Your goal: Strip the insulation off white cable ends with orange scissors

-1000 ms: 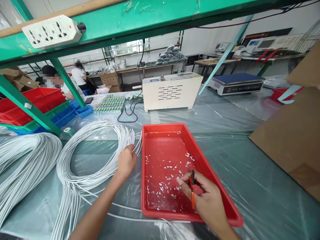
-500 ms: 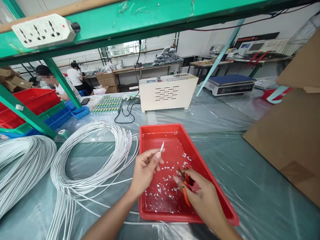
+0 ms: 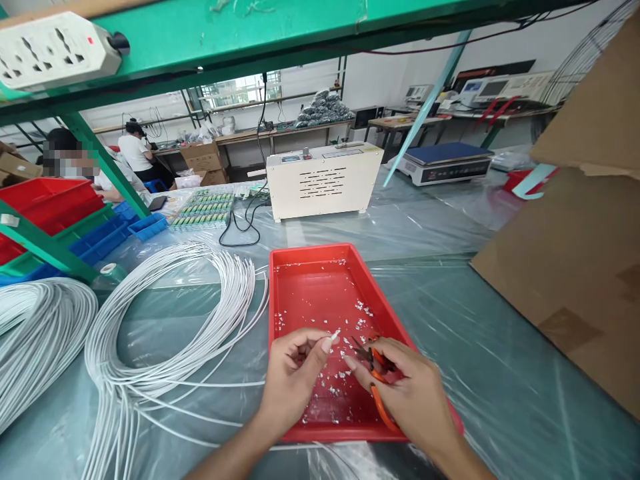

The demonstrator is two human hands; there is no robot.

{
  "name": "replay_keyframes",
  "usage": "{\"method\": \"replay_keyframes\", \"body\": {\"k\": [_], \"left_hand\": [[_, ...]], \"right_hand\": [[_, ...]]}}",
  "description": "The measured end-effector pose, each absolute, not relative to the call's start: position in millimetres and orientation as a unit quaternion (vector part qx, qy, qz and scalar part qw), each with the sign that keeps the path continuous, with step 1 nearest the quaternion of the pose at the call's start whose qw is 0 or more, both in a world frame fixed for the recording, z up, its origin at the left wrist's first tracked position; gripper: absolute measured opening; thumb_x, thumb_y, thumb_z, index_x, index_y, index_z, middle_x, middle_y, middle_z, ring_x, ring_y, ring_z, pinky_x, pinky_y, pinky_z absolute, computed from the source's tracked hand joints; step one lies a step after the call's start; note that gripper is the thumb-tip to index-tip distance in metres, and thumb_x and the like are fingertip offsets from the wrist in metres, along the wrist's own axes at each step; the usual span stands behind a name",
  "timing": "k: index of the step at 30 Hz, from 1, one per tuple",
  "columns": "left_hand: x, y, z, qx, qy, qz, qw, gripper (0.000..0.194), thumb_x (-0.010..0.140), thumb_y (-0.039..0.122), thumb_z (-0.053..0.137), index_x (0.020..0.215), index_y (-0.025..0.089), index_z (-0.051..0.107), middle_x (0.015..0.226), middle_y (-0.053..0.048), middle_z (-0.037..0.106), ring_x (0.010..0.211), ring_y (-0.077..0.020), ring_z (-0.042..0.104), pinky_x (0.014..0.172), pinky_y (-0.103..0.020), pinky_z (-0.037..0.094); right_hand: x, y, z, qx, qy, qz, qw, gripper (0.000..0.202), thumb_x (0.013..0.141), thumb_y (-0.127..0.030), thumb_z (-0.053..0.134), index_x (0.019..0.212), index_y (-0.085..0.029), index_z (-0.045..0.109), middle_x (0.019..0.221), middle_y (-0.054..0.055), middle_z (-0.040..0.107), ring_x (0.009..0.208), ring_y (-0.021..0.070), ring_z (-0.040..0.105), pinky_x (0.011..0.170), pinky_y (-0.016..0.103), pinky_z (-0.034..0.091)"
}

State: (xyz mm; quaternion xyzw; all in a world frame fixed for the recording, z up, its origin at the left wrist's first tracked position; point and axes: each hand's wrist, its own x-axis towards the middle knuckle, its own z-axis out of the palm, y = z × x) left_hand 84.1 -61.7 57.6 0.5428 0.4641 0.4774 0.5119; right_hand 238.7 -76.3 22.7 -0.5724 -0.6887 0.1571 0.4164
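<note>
Pinched between the thumb and fingers of my left hand [image 3: 293, 377] is the end of a white cable [image 3: 335, 336], its tip pointing up and right. My right hand [image 3: 413, 393] is closed around orange-handled cutters [image 3: 379, 377]; their dark jaws are parted and sit a little right of the cable tip, apart from it. Both hands are above a red tray [image 3: 313, 251] with small white and silvery scraps [image 3: 362, 308] scattered over its bottom. A large coil of white cable [image 3: 245, 283] lies left of the tray, and several strands run from it toward my left hand.
Another white cable bundle [image 3: 60, 327] lies at far left. Behind the tray stand a cream metal box [image 3: 325, 187] and a scale [image 3: 445, 163]. Cardboard [image 3: 575, 280] leans in at right. A green beam [image 3: 280, 40] crosses overhead. A person [image 3: 135, 152] sits at the back left.
My left hand has come down with the cable end, which now tilts rightward and is nearer the cutters. The jaws look wider apart. The whole view has shifted slightly.
</note>
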Motion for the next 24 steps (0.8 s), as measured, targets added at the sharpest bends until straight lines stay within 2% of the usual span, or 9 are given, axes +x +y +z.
{"method": "replay_keyframes", "body": {"k": [5, 7, 11, 15, 20, 24], "left_hand": [[82.1, -66.5, 54.3, 0.554, 0.459, 0.469, 0.513, 0.017, 0.078, 0.027, 0.057, 0.078, 0.013, 0.066, 0.071, -0.003, 0.067, 0.064, -0.0123, 0.056, 0.061, -0.020, 0.044], [81.9, -68.3, 52.6, 0.559, 0.463, 0.470, 0.502, 0.016, 0.077, 0.026, 0.057, 0.078, 0.013, 0.067, 0.071, -0.004, 0.067, 0.064, -0.0126, 0.057, 0.061, -0.020, 0.044], [84.0, -71.8, 51.3, 0.576, 0.474, 0.481, 0.461, 0.012, 0.075, 0.023, 0.060, 0.076, 0.014, 0.067, 0.070, -0.004, 0.068, 0.063, -0.0131, 0.059, 0.059, -0.020, 0.045], [84.9, -73.3, 50.8, 0.571, 0.472, 0.486, 0.464, 0.013, 0.076, 0.024, 0.058, 0.076, 0.014, 0.066, 0.069, -0.003, 0.067, 0.062, -0.0131, 0.058, 0.059, -0.020, 0.045], [82.0, -73.6, 50.2, 0.572, 0.471, 0.472, 0.477, 0.017, 0.079, 0.027, 0.055, 0.076, 0.014, 0.065, 0.068, -0.002, 0.065, 0.064, -0.0129, 0.056, 0.061, -0.020, 0.044], [82.2, -74.4, 52.5, 0.576, 0.460, 0.459, 0.497, 0.019, 0.080, 0.028, 0.054, 0.076, 0.013, 0.066, 0.070, -0.003, 0.065, 0.065, -0.0140, 0.057, 0.062, -0.021, 0.043]], "right_hand": [[238.8, -77.2, 19.6, -0.580, -0.693, 0.162, 0.397, 0.039, 0.072, -0.033, 0.060, 0.053, -0.021, 0.029, 0.051, -0.006, 0.030, 0.047, 0.0101, 0.029, 0.045, 0.022, 0.026], [238.4, -77.4, 20.9, -0.576, -0.674, 0.217, 0.409, 0.036, 0.073, -0.035, 0.059, 0.053, -0.021, 0.033, 0.050, -0.006, 0.031, 0.046, 0.0100, 0.030, 0.043, 0.021, 0.028], [238.2, -79.1, 26.3, -0.532, -0.638, 0.338, 0.442, 0.025, 0.079, -0.035, 0.053, 0.061, -0.018, 0.049, 0.054, -0.003, 0.045, 0.050, 0.0115, 0.042, 0.046, 0.021, 0.036], [238.2, -80.2, 26.5, -0.544, -0.666, 0.291, 0.419, 0.025, 0.074, -0.030, 0.057, 0.056, -0.020, 0.043, 0.052, -0.004, 0.039, 0.048, 0.0110, 0.038, 0.046, 0.021, 0.034], [238.1, -79.0, 22.8, -0.572, -0.700, 0.180, 0.389, 0.035, 0.070, -0.030, 0.058, 0.053, -0.022, 0.029, 0.051, -0.006, 0.032, 0.046, 0.0099, 0.032, 0.044, 0.021, 0.028], [237.6, -79.1, 22.2, -0.573, -0.716, 0.146, 0.371, 0.039, 0.070, -0.031, 0.058, 0.052, -0.021, 0.025, 0.049, -0.007, 0.028, 0.045, 0.0094, 0.028, 0.043, 0.021, 0.024]]}}
